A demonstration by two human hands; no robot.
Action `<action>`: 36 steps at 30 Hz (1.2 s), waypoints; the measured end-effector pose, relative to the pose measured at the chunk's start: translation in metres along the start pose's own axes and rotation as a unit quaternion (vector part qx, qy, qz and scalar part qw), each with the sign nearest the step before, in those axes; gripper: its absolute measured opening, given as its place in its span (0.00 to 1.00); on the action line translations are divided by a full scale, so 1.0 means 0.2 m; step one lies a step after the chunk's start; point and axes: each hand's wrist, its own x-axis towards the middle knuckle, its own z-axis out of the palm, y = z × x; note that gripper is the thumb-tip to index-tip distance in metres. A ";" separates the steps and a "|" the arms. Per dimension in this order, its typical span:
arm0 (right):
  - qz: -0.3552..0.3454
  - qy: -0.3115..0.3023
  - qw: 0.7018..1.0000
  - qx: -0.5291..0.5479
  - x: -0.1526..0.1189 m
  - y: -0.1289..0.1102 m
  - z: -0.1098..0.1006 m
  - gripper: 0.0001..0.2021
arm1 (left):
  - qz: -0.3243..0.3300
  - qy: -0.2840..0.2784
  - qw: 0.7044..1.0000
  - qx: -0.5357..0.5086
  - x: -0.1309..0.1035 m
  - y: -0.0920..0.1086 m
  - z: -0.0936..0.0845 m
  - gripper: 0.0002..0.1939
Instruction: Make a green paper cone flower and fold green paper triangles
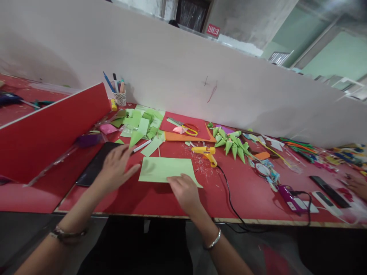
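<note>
Behind the red desk (160, 200) runs a pale partition (160, 68), and a patterned pen cup (120, 99) sits near its foot. One light green paper sheet (164, 168) lies flat near the front of the desk, in the middle. The right hand (185, 193) rests its fingertips on the sheet's near edge; whether it pinches the paper, I cannot tell. The left hand (114, 168) hangs well apart from it, over a dark flat tablet (94, 164), with fingers loosely spread and thumb out toward the sheet. A green paper cone (136, 137) shows just beyond its fingertips; contact is unclear. Green scraps (133, 120) pile up behind, beside yellow-handled scissors (191, 131) on a red sheet (200, 124). To the right lie a yellow glue gun (208, 153) and a cluster of green cones (228, 146). Another person's hand (357, 186) shows at the far right edge.
</note>
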 end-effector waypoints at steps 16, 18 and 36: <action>0.221 0.242 0.889 0.320 0.08 0.05 -0.48 0.14 | -0.021 0.044 0.886 -0.461 0.03 0.28 -0.12 0.33; 0.242 0.193 0.871 0.382 0.08 0.05 -0.42 0.16 | -0.057 -0.024 0.862 -0.503 0.02 0.29 -0.12 0.30; 0.319 0.109 0.800 0.497 -0.05 0.05 -0.02 0.17 | -0.189 -0.232 0.791 -0.534 0.00 0.32 0.06 0.24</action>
